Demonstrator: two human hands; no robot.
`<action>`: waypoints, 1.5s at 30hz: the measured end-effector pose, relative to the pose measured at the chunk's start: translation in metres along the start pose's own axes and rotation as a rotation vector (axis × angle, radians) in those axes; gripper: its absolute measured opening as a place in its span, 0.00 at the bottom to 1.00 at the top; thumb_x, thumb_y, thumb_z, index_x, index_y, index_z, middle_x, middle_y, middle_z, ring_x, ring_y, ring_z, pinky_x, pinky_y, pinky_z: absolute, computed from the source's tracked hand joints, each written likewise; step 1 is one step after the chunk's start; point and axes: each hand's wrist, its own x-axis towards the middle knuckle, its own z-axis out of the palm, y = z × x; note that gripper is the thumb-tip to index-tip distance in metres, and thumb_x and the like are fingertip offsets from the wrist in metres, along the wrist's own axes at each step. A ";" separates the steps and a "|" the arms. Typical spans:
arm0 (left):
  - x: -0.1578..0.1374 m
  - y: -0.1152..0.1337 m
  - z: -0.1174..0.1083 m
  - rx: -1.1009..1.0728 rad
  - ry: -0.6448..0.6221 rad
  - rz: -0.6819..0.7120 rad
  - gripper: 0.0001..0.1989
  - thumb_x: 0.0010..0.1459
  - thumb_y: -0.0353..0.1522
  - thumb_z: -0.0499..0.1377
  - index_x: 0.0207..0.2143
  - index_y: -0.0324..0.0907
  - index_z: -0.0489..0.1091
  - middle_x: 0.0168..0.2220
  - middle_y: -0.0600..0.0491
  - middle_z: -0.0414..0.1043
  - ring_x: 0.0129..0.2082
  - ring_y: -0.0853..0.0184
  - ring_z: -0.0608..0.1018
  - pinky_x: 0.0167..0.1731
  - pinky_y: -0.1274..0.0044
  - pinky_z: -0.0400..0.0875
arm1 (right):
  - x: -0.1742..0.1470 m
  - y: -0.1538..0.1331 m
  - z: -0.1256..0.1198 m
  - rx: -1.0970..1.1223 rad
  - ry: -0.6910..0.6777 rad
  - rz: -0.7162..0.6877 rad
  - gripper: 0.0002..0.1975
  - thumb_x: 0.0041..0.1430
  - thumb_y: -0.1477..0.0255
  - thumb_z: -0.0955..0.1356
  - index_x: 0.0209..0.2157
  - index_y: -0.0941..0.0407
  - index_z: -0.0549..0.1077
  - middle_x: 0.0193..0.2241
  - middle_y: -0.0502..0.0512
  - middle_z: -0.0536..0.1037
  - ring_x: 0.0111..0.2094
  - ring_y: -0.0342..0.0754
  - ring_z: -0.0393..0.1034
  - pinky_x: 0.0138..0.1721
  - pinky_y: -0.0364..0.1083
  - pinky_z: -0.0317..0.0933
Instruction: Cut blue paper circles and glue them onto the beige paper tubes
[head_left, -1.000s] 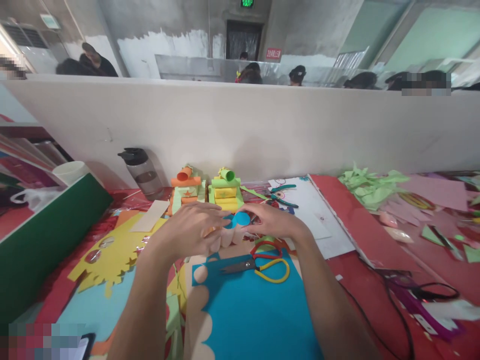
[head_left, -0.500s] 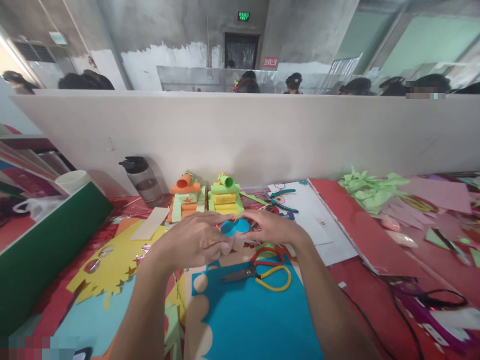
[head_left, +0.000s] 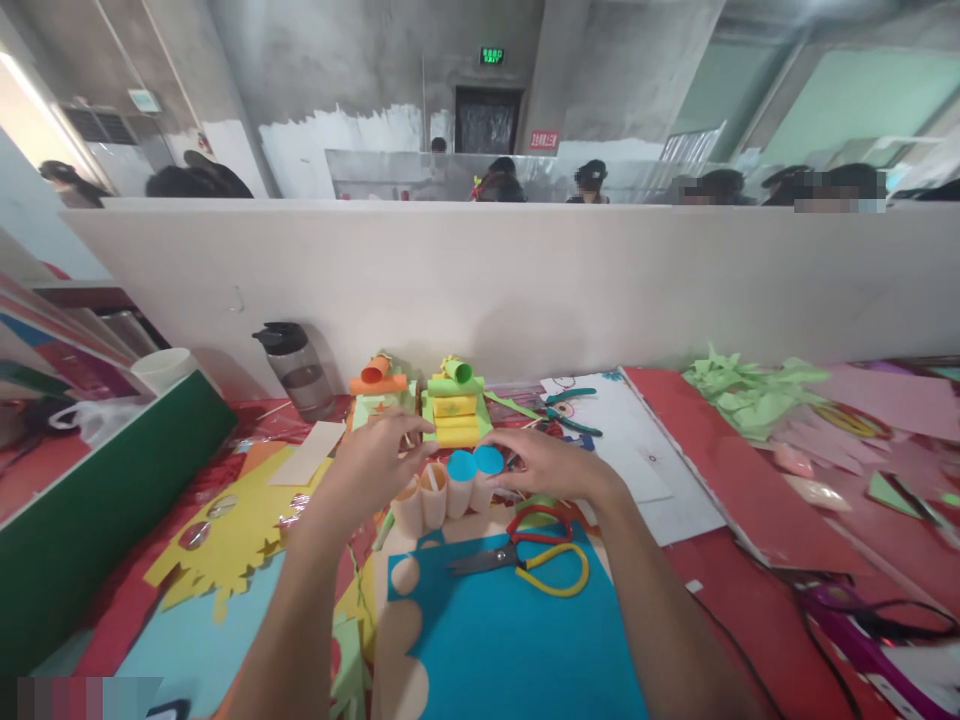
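Note:
A row of short peach paper tubes stands behind the blue sheet. The two right ones, a middle tube (head_left: 459, 500) and an end tube (head_left: 484, 492), have blue paper discs on top; the two left ones, such as the leftmost tube (head_left: 408, 515), are open at the top. My right hand (head_left: 551, 465) grips the end tube, with fingers behind its blue disc (head_left: 490, 460) and the thumb in front. Above the open tubes, my left hand (head_left: 382, 455) is raised with fingers bent and apart, holding nothing. Scissors (head_left: 517, 560) with red and yellow handles lie on the blue sheet (head_left: 517, 640).
Two paper models, one orange (head_left: 379, 390) and one green and yellow (head_left: 454, 405), stand behind the tubes. Pliers (head_left: 574, 410) rest on white paper. Left are a water bottle (head_left: 296, 375), yellow cut paper (head_left: 217, 530) and a green board (head_left: 127, 520). A white partition (head_left: 480, 280) rises behind.
My left hand has come off the tubes and moved left, uncovering the open ones. My right hand stays at the end tube. The view has shifted slightly.

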 end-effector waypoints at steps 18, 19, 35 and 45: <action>0.011 0.004 0.027 -0.097 -0.100 -0.107 0.14 0.62 0.39 0.54 0.28 0.44 0.74 0.28 0.52 0.77 0.28 0.64 0.77 0.25 0.76 0.62 | 0.001 0.007 0.002 -0.004 0.000 -0.015 0.20 0.61 0.62 0.71 0.53 0.52 0.72 0.49 0.56 0.78 0.46 0.54 0.73 0.43 0.47 0.64; 0.011 0.003 0.027 -0.088 -0.094 -0.110 0.13 0.62 0.39 0.54 0.28 0.44 0.73 0.27 0.52 0.77 0.27 0.64 0.77 0.24 0.76 0.62 | 0.000 0.007 0.002 -0.002 -0.005 -0.017 0.20 0.61 0.62 0.71 0.53 0.52 0.72 0.49 0.56 0.78 0.46 0.54 0.73 0.43 0.47 0.64; 0.004 -0.011 0.003 0.149 0.076 -0.280 0.16 0.71 0.39 0.41 0.33 0.46 0.62 0.29 0.52 0.73 0.33 0.59 0.77 0.27 0.74 0.52 | 0.000 0.003 -0.001 -0.024 -0.012 0.014 0.21 0.61 0.59 0.70 0.52 0.53 0.72 0.49 0.56 0.78 0.46 0.54 0.73 0.44 0.47 0.64; 0.005 0.007 0.009 -0.202 -0.090 -0.171 0.06 0.58 0.33 0.59 0.29 0.47 0.74 0.30 0.58 0.78 0.31 0.67 0.75 0.29 0.77 0.59 | -0.001 0.001 0.000 -0.008 -0.011 0.009 0.21 0.62 0.58 0.69 0.52 0.54 0.72 0.48 0.57 0.78 0.47 0.55 0.72 0.45 0.47 0.63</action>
